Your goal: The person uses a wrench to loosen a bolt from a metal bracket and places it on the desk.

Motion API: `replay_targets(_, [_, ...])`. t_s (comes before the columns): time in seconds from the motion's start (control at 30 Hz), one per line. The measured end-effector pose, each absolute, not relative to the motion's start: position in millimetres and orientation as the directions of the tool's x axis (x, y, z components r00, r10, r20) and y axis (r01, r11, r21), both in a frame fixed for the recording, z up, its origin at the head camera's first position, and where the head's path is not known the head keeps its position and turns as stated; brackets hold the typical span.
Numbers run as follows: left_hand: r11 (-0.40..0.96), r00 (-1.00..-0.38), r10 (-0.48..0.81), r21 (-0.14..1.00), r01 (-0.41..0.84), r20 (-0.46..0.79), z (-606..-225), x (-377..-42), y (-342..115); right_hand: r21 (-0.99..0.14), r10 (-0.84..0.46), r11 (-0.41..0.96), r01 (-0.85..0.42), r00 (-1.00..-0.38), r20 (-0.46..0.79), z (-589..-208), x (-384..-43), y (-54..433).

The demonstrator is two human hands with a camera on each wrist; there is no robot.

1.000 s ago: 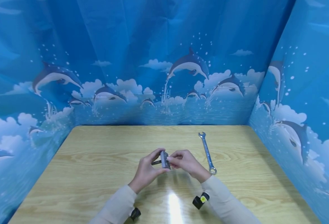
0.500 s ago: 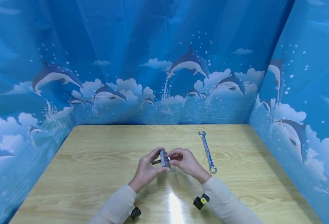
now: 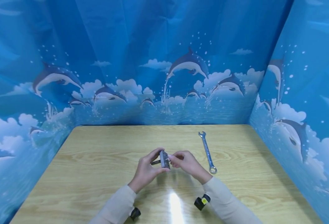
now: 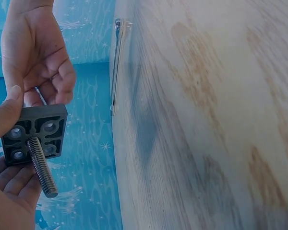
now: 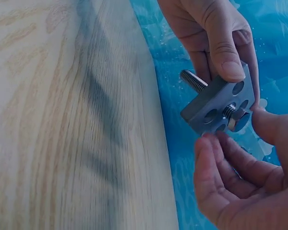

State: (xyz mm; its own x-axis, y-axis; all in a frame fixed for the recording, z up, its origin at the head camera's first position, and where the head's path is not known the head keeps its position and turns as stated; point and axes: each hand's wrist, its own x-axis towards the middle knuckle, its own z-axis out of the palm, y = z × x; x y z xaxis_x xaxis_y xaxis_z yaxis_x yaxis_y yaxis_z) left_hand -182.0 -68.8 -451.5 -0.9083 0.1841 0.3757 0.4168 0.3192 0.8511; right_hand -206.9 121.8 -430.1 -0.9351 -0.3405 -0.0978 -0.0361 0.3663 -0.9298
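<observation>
My left hand (image 3: 146, 171) grips a small square grey plate (image 5: 213, 103) by its edges, above the table. The plate has round holes at its corners. A threaded bolt (image 4: 42, 167) runs through its middle, and a long stretch of thread sticks out on the left hand's side. On the other side the hex bolt head (image 5: 241, 121) stands off the plate with a little thread showing. My right hand (image 3: 188, 165) has its fingers curled at that head, the thumb against it and the fingertips (image 5: 211, 139) by the plate's lower edge.
A combination wrench (image 3: 207, 151) lies on the wooden table (image 3: 97, 155), right of the hands. Blue dolphin-print curtains (image 3: 142, 40) stand round the back and sides. Small black devices (image 3: 200, 202) are worn at both wrists.
The right fingers loosen around the bolt head half a second ago, then close in on it again with the thumb forward. The left hand and plate stay nearly still; the wrench has not moved.
</observation>
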Motion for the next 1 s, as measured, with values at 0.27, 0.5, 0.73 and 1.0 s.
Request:
replay_targets(0.27, [0.354,-0.886,0.209,0.813,0.463,0.413,-453.6,-181.0,-67.1,-0.940,-0.328,0.330,0.083,-0.924,-0.197,-434.3,-208.3,120.2])
replay_targets(0.5, [0.350,-0.883,0.214,0.811,0.468,0.417,-453.6,-179.5,-67.2,-0.940,-0.328,0.336,0.057,-0.929,-0.174,-432.8,-208.7,119.8])
replay_targets(0.73, [0.377,-0.886,0.215,0.802,0.463,0.411,-455.0,-179.6,-67.8,-0.937,-0.367,0.346,-0.050,-0.926,-0.086,-430.0,-206.9,121.7])
replay_targets(1.0, [0.357,-0.900,0.220,0.827,0.434,0.377,-453.3,-181.6,-67.7,-0.943,-0.381,0.307,-0.131,-0.925,0.004,-428.1,-205.0,121.5])
